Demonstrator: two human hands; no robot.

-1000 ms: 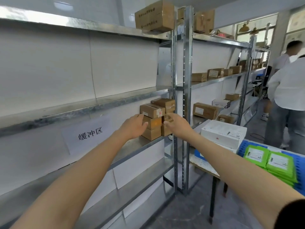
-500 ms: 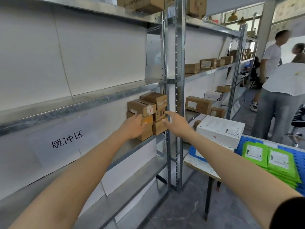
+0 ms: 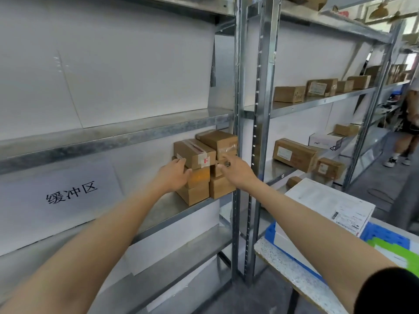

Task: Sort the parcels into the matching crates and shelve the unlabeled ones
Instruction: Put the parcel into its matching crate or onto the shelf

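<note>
A stack of small brown cardboard parcels (image 3: 205,166) stands at the right end of a metal shelf (image 3: 167,207) marked by a white paper sign (image 3: 61,193) with black characters. My left hand (image 3: 173,174) lies against the left side of the stack, fingers touching the orange-taped parcel (image 3: 200,176) in the middle layer. My right hand (image 3: 235,169) reaches to the stack's right front, fingers stretched out toward a small parcel (image 3: 216,169) there. Neither hand is curled round a parcel.
Steel uprights (image 3: 256,141) stand just right of the stack. More brown boxes (image 3: 294,154) lie on the neighbouring rack. A white parcel (image 3: 328,205) sits in a blue crate (image 3: 383,234) on a table at the right, beside green mailers (image 3: 396,252). A person (image 3: 408,132) stands down the aisle.
The view has moved closer to the shelf. Both hands stay at the stack; my right hand has stretched its fingers further onto the parcels' right front.
</note>
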